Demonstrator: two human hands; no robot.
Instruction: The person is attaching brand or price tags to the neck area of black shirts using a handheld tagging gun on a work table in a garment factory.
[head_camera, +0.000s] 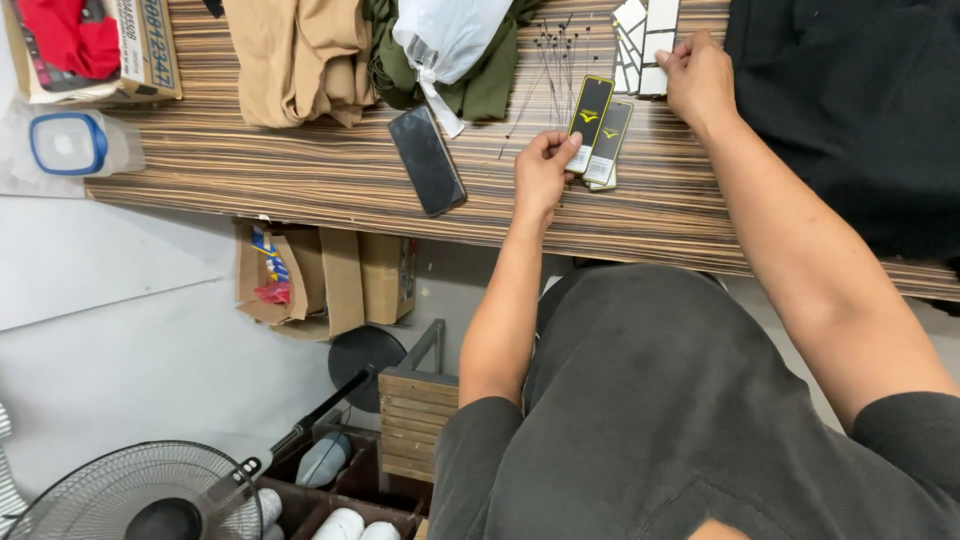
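Closest to the lens is the person's grey shirt (660, 420), with both bare forearms reaching out over the striped wooden table (300, 170). The left hand (541, 165) is pinched shut on the lower end of a black tag with a yellow border (590, 112), thumb and fingertips clamped on its white bottom part. A second tag of the same kind (609, 142) lies on the table just beside the first, touching or partly tucked under it (which of the two is hard to tell). The right hand (698, 78) rests on the table farther away, fingers curled together against a small stack of white cards (648, 45); whether it actually grips one I cannot tell. Thin plastic tag pins (552, 55) lie fanned between the cards and a white plastic bag (447, 40). A dark phone (427, 160) lies flat, left of the held tag. Beyond it sit folded tan cloth (295, 60) and olive cloth (478, 92), and black fabric (860, 110) covers the right end of the table. Down on the floor stand a fan (140, 495) and an open cardboard box (300, 280).
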